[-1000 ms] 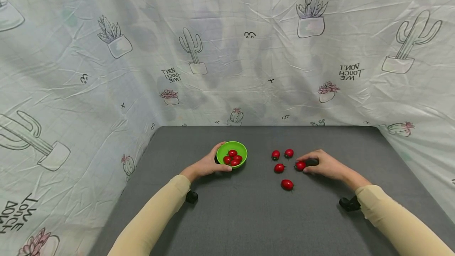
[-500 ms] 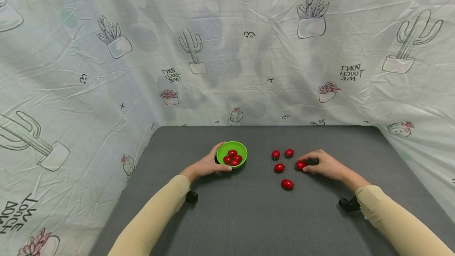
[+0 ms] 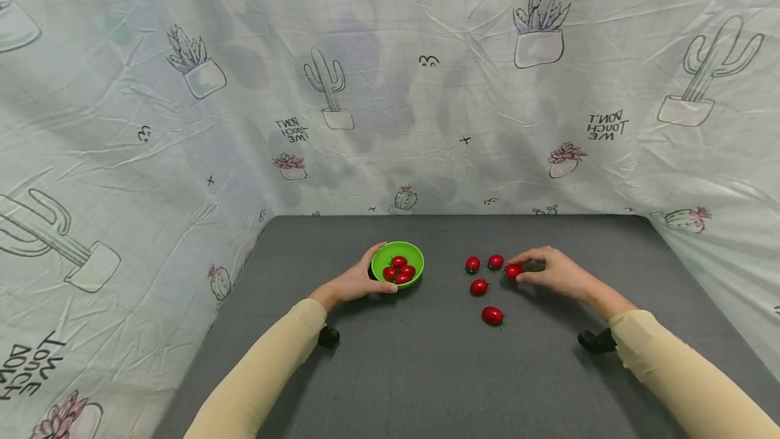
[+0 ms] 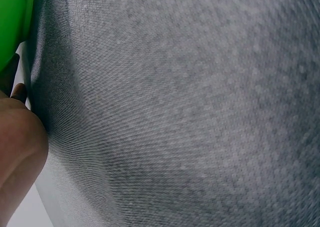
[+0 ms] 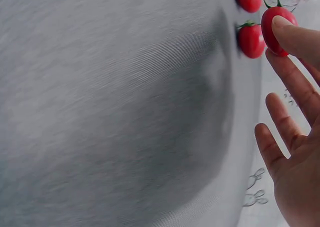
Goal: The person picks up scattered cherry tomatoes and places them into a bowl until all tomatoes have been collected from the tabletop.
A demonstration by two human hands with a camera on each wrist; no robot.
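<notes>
My left hand [image 3: 355, 282] grips a green bowl [image 3: 418, 259] from its left side, thumb along the front rim. Several red cherry tomatoes [image 3: 399, 262] lie inside it. In the left wrist view only the edge of the bowl [image 4: 12, 17] and part of the hand [image 4: 20, 144] show. Between thumb and index finger, my right hand [image 3: 559, 274] pinches a cherry tomato [image 3: 513, 272]. The right wrist view shows this tomato [image 5: 268, 34] raised off the cloth, green stem upward, while the other fingers [image 5: 285, 118] spread apart.
Several more cherry tomatoes [image 3: 479, 287] lie loose on the grey table [image 3: 414, 371], between the bowl and my right hand; the nearest to me [image 3: 492, 316] sits apart. A white cactus-printed curtain [image 3: 390, 100] hangs behind and at the sides.
My right hand has lifted the pinched cherry tomato off the table, slightly up and away from me. The left hand and the bowl stay in place.
</notes>
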